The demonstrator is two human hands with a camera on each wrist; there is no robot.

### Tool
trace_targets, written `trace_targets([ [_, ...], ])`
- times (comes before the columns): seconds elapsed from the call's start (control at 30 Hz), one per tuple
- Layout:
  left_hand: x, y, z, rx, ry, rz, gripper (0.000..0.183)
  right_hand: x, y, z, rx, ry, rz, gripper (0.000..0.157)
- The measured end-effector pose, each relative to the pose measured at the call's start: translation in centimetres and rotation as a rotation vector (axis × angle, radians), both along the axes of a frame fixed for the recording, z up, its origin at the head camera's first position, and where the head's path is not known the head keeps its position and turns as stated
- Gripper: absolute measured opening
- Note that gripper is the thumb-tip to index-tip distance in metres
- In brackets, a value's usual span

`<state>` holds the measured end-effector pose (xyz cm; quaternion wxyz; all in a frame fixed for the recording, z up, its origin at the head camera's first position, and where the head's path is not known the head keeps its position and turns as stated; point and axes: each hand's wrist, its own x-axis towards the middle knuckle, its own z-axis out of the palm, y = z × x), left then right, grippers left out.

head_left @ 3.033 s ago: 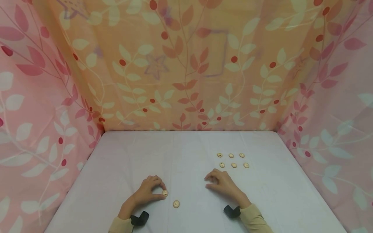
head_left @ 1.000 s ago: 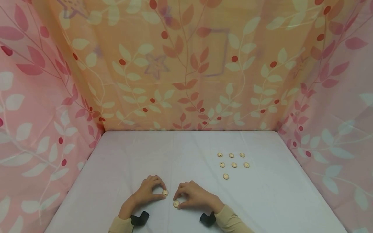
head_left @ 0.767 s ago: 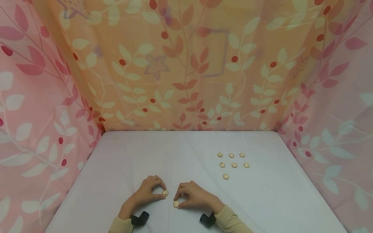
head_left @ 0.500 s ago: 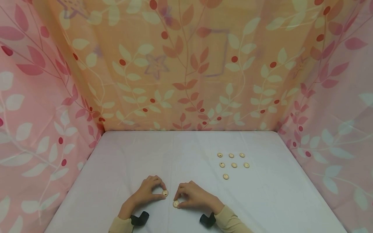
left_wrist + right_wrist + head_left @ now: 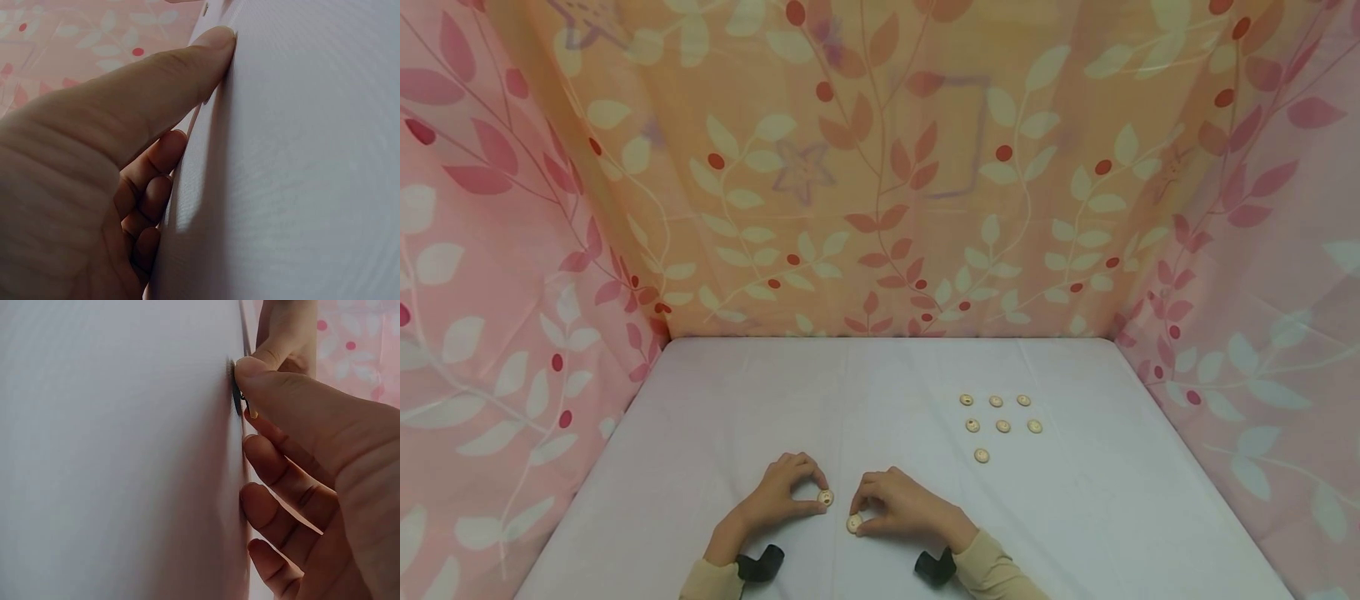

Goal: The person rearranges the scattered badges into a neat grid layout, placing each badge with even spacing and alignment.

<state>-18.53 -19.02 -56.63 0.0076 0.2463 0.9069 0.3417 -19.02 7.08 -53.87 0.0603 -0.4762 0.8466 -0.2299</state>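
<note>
My left hand point(image 5: 778, 492) pinches a small round yellowish button point(image 5: 825, 497) with dark marks on its face between thumb and index finger, at the white tabletop. Just to the right, my right hand point(image 5: 898, 504) holds a second such button point(image 5: 854, 524) by its edges. In the right wrist view that button point(image 5: 237, 387) shows edge-on and dark under my thumb, partly hidden by the fingers. The left wrist view shows my left thumb point(image 5: 181, 69) down against the cloth, its button mostly hidden.
Several like buttons lie in loose rows at the right, among them a front single one point(image 5: 981, 456). The table point(image 5: 760, 392) has a white cover. Patterned cloth walls point(image 5: 880, 167) stand at the back and both sides.
Since three seconds ago another button lies below the rows at right. My right hand has moved left and taken hold of the second button, shifting it very slightly. The left hand stays put.
</note>
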Motion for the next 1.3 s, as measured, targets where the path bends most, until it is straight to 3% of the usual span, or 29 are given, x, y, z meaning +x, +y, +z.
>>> trace_targets([
  [0.77,0.1,-0.1,0.0,0.003,0.006,-0.006,0.025,-1.2,3.1,-0.2,-0.084,-0.086,-0.135,0.019],
  [1.07,0.0,-0.1,-0.2,0.002,0.007,-0.003,0.025,-2.0,5.2,-0.8,-0.151,-0.056,-0.168,0.016],
  [1.3,0.1,-0.1,-0.2,0.007,0.006,-0.006,0.026,-2.1,6.7,-0.3,-0.175,-0.055,-0.207,0.016],
])
